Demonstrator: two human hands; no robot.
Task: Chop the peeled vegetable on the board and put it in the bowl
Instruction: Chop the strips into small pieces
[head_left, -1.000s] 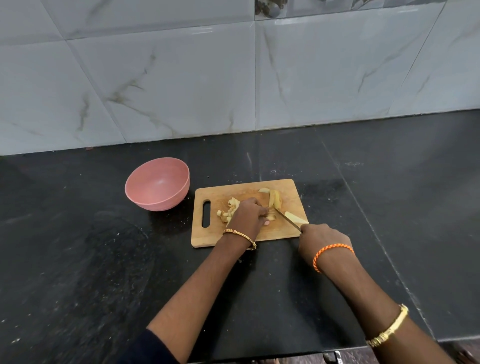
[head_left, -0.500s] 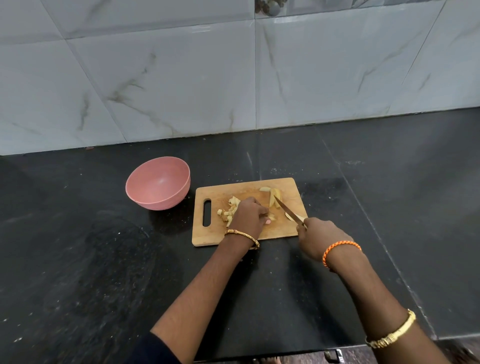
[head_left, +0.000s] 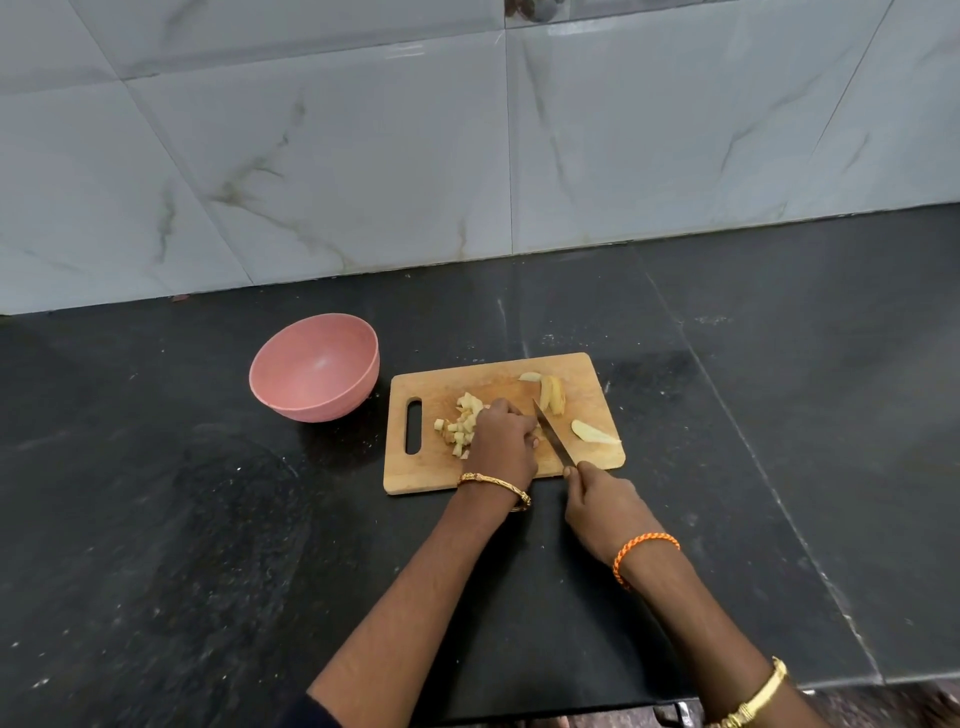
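Note:
A wooden cutting board (head_left: 587, 370) lies on the black counter. A heap of small chopped pale-yellow pieces (head_left: 461, 425) sits at its middle left. My left hand (head_left: 505, 436) is curled over a piece next to the heap; the piece itself is mostly hidden under the fingers. My right hand (head_left: 602, 499) grips the handle of a knife (head_left: 554, 432), whose blade points up the board right beside my left fingers. Longer peeled strips (head_left: 551, 393) lie at the board's far right, and one wedge (head_left: 593, 432) rests near its right edge. The pink bowl (head_left: 315, 367) stands empty left of the board.
The black stone counter (head_left: 156, 519) spreads wide around the board, with its front edge near the bottom of the view. A grey marbled tile wall (head_left: 363, 156) rises behind it.
The knife has moved left, off the wedge at the board's right edge, and now stands against my left fingers. My right hand followed it leftwards. The left hand stayed in place.

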